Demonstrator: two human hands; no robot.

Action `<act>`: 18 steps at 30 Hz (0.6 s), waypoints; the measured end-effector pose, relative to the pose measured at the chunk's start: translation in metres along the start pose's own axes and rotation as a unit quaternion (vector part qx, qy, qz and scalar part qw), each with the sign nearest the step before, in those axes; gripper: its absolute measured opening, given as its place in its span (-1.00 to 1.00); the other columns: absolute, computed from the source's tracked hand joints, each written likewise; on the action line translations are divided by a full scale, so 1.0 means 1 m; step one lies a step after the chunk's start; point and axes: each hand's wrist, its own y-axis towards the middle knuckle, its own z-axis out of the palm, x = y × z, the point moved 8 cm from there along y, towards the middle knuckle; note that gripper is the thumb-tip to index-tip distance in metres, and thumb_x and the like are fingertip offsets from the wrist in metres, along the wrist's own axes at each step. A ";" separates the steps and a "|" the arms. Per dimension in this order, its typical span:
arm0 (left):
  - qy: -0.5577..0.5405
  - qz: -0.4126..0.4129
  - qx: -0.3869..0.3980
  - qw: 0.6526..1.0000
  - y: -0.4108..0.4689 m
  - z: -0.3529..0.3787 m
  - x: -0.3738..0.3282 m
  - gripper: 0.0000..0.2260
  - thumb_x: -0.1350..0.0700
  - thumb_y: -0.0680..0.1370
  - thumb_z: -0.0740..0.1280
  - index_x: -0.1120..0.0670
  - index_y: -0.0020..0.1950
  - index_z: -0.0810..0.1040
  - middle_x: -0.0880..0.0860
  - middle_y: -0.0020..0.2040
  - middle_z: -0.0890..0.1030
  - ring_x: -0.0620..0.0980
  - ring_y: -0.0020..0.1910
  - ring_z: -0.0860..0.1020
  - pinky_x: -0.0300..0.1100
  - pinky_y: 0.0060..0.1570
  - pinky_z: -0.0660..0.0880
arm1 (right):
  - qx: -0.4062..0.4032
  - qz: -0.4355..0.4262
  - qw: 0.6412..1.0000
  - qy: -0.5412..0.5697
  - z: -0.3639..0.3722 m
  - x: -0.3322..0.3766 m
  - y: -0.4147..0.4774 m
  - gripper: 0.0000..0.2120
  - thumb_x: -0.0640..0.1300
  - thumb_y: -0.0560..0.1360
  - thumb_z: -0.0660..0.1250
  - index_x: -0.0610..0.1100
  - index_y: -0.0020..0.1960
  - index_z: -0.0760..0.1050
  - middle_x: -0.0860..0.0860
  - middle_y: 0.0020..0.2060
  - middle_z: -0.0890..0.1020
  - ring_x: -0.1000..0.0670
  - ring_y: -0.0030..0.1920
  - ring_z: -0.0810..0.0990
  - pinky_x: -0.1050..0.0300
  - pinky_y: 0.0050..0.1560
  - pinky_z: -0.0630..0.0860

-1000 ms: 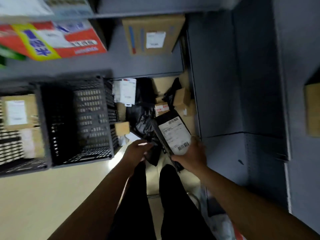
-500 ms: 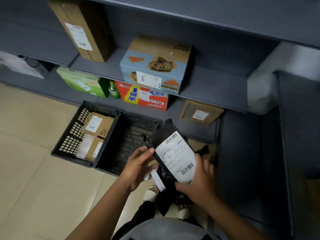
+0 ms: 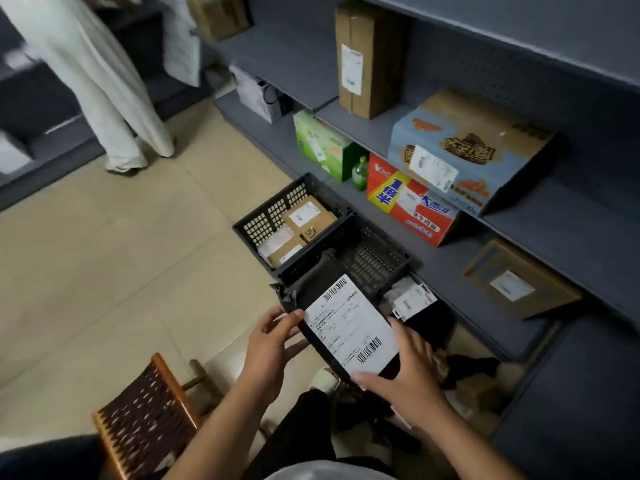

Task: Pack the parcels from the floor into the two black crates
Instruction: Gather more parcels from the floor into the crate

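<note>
Comparing with a second ago, the black mailer parcel (image 3: pixel 346 327) has come up off the floor pile and now hangs over the near rim of the empty black crate (image 3: pixel 311 268). The left hand (image 3: pixel 273 344) pinches its left edge and the right hand (image 3: pixel 405 372) is wrapped round the bottom corner, so I'd guess it's about to get dropped in. The other crate (image 3: pixel 263 223) already holds brown boxes, and more parcels (image 3: pixel 426 320) lie on the beige tile floor (image 3: pixel 121 271) by the grey shelving (image 3: pixel 519 237), woven stool (image 3: pixel 149 420) at the knee.

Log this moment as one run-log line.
left hand: grips black parcel | right hand: grips black parcel | state: label up, not yet in near crate | far crate: holds brown boxes
</note>
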 end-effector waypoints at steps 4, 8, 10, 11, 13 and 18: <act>-0.054 0.002 -0.043 0.998 -0.010 -0.063 -0.004 -0.68 0.12 0.55 0.42 0.23 0.23 0.50 0.20 0.08 0.70 0.18 0.08 0.67 -0.07 -0.13 0.64 | 0.080 0.033 0.989 0.121 0.013 0.016 0.015 -0.34 0.45 0.20 0.36 0.33 0.26 0.38 0.25 0.26 0.44 0.22 0.25 0.40 0.36 0.05 0.45; -0.097 -0.004 -0.047 0.994 0.007 -0.106 -0.010 -0.71 0.06 0.52 0.43 0.20 0.14 0.55 0.22 0.13 0.68 0.21 0.11 0.66 -0.08 -0.13 0.63 | 0.195 0.051 0.964 0.172 0.042 0.055 0.041 -0.63 0.26 0.30 0.50 0.32 0.07 0.54 0.31 0.09 0.63 0.37 0.10 0.57 0.38 0.04 0.49; -0.090 -0.010 -0.038 0.995 0.024 -0.119 -0.018 -0.69 0.01 0.49 0.45 0.19 0.12 0.61 0.20 0.14 0.68 0.18 0.10 0.67 -0.10 -0.13 0.63 | 0.242 0.055 0.951 0.185 0.060 0.082 0.059 -0.82 0.10 0.43 0.49 0.35 -0.02 0.60 0.35 0.00 0.67 0.37 0.02 0.61 0.46 -0.13 0.51; -0.083 -0.012 -0.031 0.996 0.036 -0.125 -0.025 -0.64 -0.03 0.46 0.46 0.18 0.13 0.62 0.19 0.14 0.68 0.16 0.10 0.67 -0.11 -0.13 0.63 | 0.252 0.054 0.947 0.190 0.068 0.095 0.070 -0.83 0.02 0.49 0.47 0.32 -0.02 0.62 0.34 -0.02 0.68 0.33 0.00 0.63 0.46 -0.15 0.52; -0.075 -0.012 -0.023 0.997 0.060 -0.142 -0.046 -0.55 -0.08 0.40 0.49 0.17 0.17 0.64 0.17 0.15 0.68 0.14 0.10 0.67 -0.11 -0.13 0.63 | 0.262 0.062 0.942 0.200 0.087 0.122 0.094 -0.83 -0.07 0.53 0.43 0.14 0.09 0.63 0.22 0.01 0.71 0.19 0.02 0.68 0.39 -0.13 0.55; -0.062 -0.018 0.017 0.998 0.122 -0.191 -0.108 -0.57 -0.13 0.50 0.41 0.09 0.27 0.62 0.11 0.20 0.66 0.10 0.20 0.63 -0.01 0.04 0.62 | 0.251 0.102 0.936 0.226 0.135 0.188 0.148 -0.62 0.05 0.45 0.48 0.04 0.24 0.55 0.11 0.05 0.72 0.04 0.05 0.70 0.00 0.04 0.63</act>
